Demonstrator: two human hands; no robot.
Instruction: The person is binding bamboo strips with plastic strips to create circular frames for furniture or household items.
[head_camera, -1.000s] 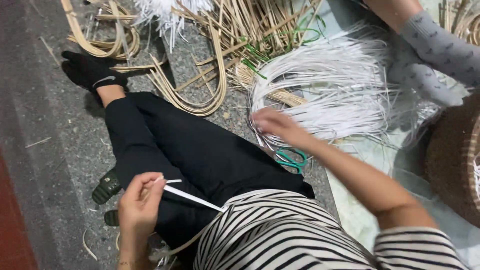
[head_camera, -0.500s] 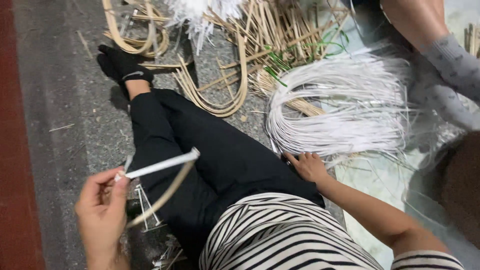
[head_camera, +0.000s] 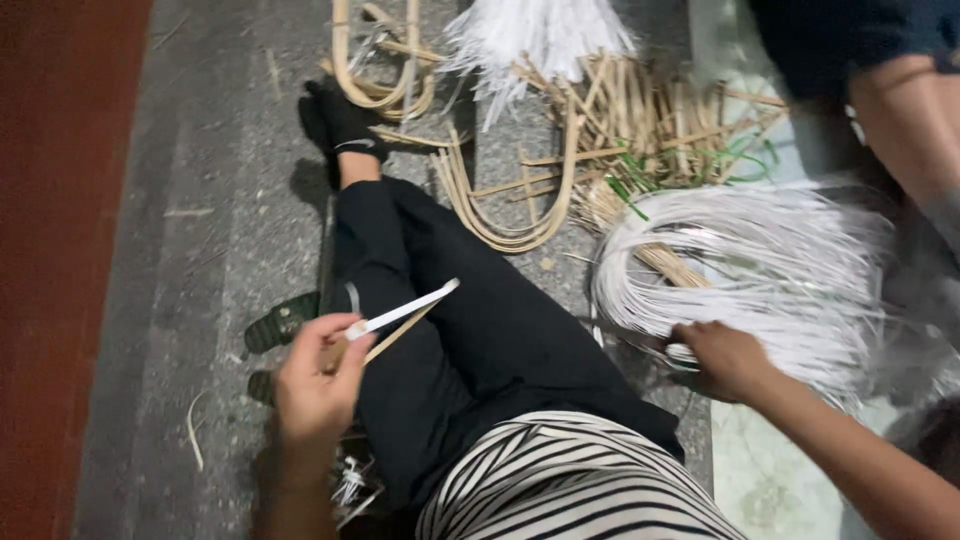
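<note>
the left hand (head_camera: 318, 385) sits at about 7 o'clock in the view, fingers pinched closed around the near ends of a flat white strip (head_camera: 405, 309) and a tan cane strip (head_camera: 395, 337) lying just under it — both point up toward 2 o'clock across the black trouser leg (head_camera: 470, 330). the right hand (head_camera: 725, 360) is at about 4 o'clock, resting on the lower edge of a big looped bundle of white strips (head_camera: 760, 270); its fingers curl down into the strands, but whether they actually grip any cannot be told. at 12 o'clock lie bent cane hoops (head_camera: 510, 215) and a heap of cane sticks (head_camera: 650, 130) on the grey floor (head_camera: 200, 200). another person's arm (head_camera: 915, 120) shows at 2 o'clock — well apart from both hands.
</note>
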